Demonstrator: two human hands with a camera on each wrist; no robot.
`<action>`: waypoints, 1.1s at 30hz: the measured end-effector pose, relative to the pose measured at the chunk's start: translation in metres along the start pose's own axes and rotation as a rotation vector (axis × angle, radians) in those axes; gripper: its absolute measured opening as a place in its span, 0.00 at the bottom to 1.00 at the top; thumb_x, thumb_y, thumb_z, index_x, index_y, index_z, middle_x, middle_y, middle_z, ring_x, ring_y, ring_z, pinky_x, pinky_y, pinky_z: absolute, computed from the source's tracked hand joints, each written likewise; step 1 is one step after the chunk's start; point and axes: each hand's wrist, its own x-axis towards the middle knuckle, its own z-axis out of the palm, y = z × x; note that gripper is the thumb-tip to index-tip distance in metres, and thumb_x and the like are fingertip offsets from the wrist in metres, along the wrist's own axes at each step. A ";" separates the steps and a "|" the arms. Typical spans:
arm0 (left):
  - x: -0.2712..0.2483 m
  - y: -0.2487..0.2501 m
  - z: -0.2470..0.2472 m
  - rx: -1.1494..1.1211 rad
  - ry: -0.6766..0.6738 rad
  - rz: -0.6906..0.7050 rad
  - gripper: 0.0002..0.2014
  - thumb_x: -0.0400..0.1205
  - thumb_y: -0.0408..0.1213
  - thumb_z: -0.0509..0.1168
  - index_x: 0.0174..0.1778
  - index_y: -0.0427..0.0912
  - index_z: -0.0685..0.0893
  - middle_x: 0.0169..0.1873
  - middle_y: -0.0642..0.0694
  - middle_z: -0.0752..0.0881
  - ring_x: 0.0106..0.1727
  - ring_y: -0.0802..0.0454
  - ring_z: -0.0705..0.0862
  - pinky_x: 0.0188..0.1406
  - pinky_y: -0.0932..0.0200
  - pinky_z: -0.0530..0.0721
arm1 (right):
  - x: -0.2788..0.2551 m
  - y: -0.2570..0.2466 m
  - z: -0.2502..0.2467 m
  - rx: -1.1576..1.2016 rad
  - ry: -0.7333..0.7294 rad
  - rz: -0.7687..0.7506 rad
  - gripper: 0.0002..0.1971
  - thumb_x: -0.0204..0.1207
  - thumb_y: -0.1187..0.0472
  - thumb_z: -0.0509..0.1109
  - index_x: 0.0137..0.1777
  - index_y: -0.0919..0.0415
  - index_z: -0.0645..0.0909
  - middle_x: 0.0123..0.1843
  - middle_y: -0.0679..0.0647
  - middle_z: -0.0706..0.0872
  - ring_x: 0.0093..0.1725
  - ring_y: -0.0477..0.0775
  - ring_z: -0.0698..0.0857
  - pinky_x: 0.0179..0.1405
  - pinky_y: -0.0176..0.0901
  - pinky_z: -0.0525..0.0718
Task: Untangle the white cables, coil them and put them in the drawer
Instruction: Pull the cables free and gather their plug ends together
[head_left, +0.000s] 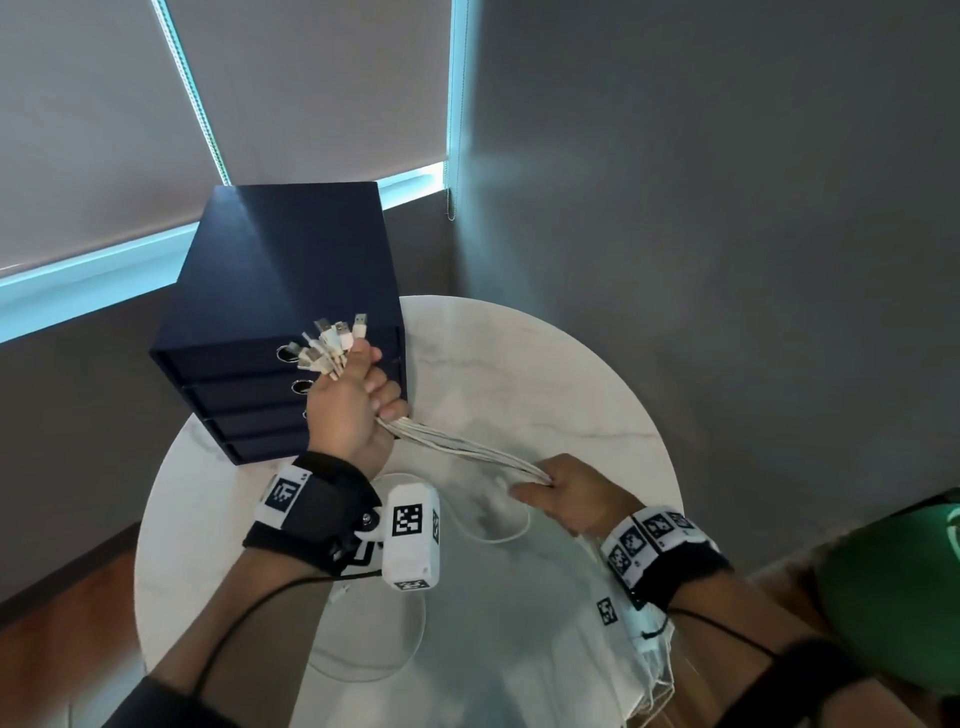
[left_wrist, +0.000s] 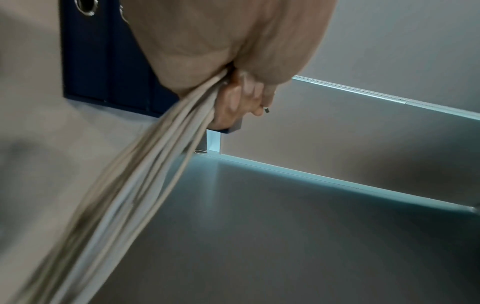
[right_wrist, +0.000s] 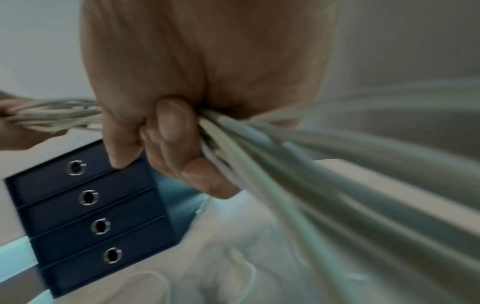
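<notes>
left hand (head_left: 353, 405) raised, fisted round bundle of thin white cables (head_left: 457, 444), plugs fanned above. right hand (head_left: 571, 493) lower, gripping same bundle, strands taut between. behind: dark blue four-drawer box (head_left: 270, 291) on round white marble table (head_left: 545, 364). right wrist view alone shows all four ring pulls, drawers closed.

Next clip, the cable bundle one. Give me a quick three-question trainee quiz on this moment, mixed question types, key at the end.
1. True or false: the left hand holds the white cables just below their plugs.
2. Which hand has its grip further down the bundle, near the table? A) left B) right C) neither
3. Fill in: all four drawers of the navy drawer unit are ____.

Key: 1 true; 2 B, the right hand; 3 closed.
</notes>
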 end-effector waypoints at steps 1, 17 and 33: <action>0.001 -0.003 -0.004 0.003 0.014 -0.005 0.14 0.90 0.42 0.60 0.38 0.42 0.77 0.18 0.54 0.64 0.17 0.60 0.60 0.14 0.66 0.60 | -0.001 0.009 -0.006 -0.026 0.014 0.032 0.20 0.76 0.45 0.72 0.28 0.53 0.72 0.19 0.45 0.71 0.16 0.44 0.70 0.19 0.36 0.70; -0.011 -0.023 -0.089 0.511 -0.100 -0.416 0.14 0.88 0.42 0.63 0.37 0.41 0.77 0.21 0.53 0.61 0.18 0.59 0.58 0.16 0.71 0.54 | -0.017 0.139 -0.089 -0.511 0.231 0.411 0.10 0.75 0.50 0.69 0.34 0.51 0.81 0.42 0.57 0.90 0.49 0.63 0.89 0.44 0.45 0.81; -0.015 -0.048 -0.096 0.475 0.072 -0.330 0.14 0.88 0.42 0.63 0.38 0.40 0.76 0.20 0.51 0.65 0.17 0.57 0.60 0.14 0.68 0.60 | 0.047 0.012 0.006 -0.420 -0.137 0.072 0.21 0.74 0.47 0.76 0.63 0.57 0.83 0.61 0.54 0.85 0.61 0.55 0.84 0.59 0.41 0.77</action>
